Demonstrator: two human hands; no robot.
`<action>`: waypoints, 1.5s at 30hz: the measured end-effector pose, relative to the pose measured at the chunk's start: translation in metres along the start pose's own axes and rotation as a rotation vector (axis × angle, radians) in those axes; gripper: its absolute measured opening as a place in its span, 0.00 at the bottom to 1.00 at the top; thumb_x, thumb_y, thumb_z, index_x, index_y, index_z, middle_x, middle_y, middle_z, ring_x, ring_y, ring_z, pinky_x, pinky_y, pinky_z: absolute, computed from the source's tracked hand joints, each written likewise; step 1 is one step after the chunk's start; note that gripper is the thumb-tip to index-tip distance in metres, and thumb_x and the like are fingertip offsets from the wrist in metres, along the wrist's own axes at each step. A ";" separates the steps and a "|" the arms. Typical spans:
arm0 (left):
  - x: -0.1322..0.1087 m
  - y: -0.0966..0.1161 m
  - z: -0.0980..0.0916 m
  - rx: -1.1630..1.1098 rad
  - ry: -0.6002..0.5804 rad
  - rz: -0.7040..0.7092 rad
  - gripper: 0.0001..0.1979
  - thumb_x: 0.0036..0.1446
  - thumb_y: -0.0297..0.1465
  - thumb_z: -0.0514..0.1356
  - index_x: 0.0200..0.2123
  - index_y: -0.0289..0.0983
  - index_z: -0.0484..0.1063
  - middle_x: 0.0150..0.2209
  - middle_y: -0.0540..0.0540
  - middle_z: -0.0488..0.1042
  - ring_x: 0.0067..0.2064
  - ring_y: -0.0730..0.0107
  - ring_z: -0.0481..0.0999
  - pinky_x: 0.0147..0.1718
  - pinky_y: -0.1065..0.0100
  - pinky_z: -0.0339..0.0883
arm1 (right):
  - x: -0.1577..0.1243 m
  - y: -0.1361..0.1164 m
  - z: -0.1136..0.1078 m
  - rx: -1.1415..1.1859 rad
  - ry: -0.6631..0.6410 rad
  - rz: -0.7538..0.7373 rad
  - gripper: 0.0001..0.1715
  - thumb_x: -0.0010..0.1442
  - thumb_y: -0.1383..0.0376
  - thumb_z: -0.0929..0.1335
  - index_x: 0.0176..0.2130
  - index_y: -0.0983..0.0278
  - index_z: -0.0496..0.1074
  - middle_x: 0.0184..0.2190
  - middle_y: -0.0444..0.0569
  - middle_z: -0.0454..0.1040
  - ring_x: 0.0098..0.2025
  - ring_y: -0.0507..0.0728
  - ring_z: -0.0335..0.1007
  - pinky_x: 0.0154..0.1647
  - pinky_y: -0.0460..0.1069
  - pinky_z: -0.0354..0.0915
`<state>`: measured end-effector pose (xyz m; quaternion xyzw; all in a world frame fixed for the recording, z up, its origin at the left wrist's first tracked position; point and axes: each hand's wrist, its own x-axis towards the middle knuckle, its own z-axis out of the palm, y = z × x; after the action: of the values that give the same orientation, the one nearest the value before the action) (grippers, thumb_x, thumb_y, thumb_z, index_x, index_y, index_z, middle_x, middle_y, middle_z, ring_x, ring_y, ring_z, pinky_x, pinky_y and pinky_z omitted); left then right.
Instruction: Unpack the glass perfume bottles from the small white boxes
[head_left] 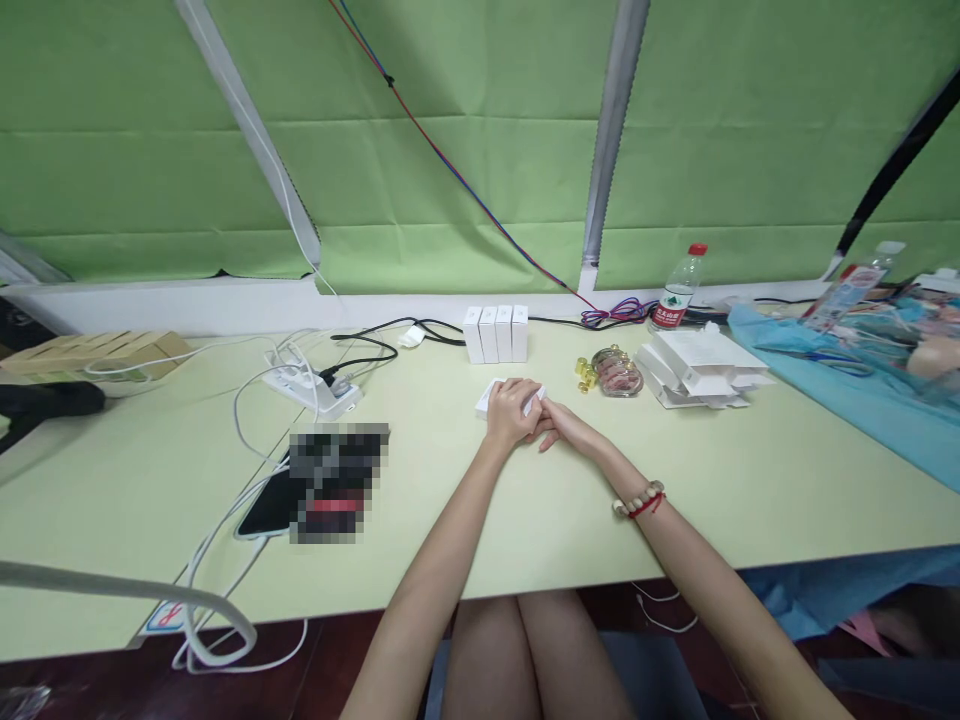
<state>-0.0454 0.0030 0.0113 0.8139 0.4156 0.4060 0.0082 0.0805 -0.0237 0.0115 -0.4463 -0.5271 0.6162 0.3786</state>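
A small white box (484, 401) lies on the pale table in front of me, partly covered by my hands. My left hand (511, 408) is curled over its top, gripping it. Close against it, my right hand (564, 425) touches the box's right end, its fingers partly hidden by the left. Behind them several white boxes (495, 335) stand upright in a row. Right of my hands are small yellow pieces (585, 374) and a clear round container (618, 372) with pinkish contents.
Flattened white cartons (701, 362) lie to the right, near a red-capped water bottle (677, 290) and a blue cloth (862, 400). On the left are a power strip (319, 390) with loose cables, a tablet-like device (270, 500) and a cardboard box (97, 353).
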 end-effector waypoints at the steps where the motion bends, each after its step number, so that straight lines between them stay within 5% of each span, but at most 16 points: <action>1: 0.000 0.000 0.000 0.000 0.001 -0.001 0.13 0.51 0.28 0.51 0.37 0.39 0.73 0.39 0.49 0.77 0.44 0.65 0.71 0.43 0.60 0.58 | -0.001 -0.001 0.001 -0.002 0.003 -0.006 0.19 0.63 0.55 0.55 0.37 0.65 0.64 0.31 0.52 0.74 0.27 0.51 0.72 0.18 0.43 0.68; 23: 0.004 -0.009 -0.009 -0.027 -0.082 -0.030 0.11 0.53 0.29 0.50 0.32 0.40 0.72 0.35 0.48 0.77 0.40 0.66 0.73 0.42 0.60 0.60 | -0.006 -0.007 0.005 -0.071 0.017 -0.055 0.10 0.61 0.60 0.57 0.41 0.62 0.60 0.24 0.43 0.71 0.23 0.51 0.72 0.17 0.42 0.67; 31: 0.004 -0.017 -0.013 -0.017 -0.057 -0.070 0.11 0.53 0.29 0.50 0.31 0.40 0.72 0.34 0.48 0.77 0.40 0.66 0.73 0.42 0.60 0.60 | -0.008 -0.004 0.005 -0.030 0.095 0.020 0.27 0.57 0.70 0.56 0.55 0.62 0.42 0.26 0.42 0.71 0.26 0.52 0.73 0.20 0.45 0.69; 45: 0.004 -0.019 -0.015 -0.012 -0.049 -0.098 0.12 0.55 0.30 0.49 0.30 0.40 0.72 0.34 0.48 0.77 0.40 0.65 0.73 0.42 0.59 0.59 | -0.005 0.003 0.007 -0.158 0.060 -0.120 0.20 0.53 0.68 0.56 0.47 0.57 0.56 0.25 0.39 0.68 0.26 0.50 0.72 0.16 0.40 0.66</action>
<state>-0.0671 0.0135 0.0177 0.8021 0.4524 0.3873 0.0433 0.0751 -0.0312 0.0094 -0.4607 -0.5882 0.5354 0.3939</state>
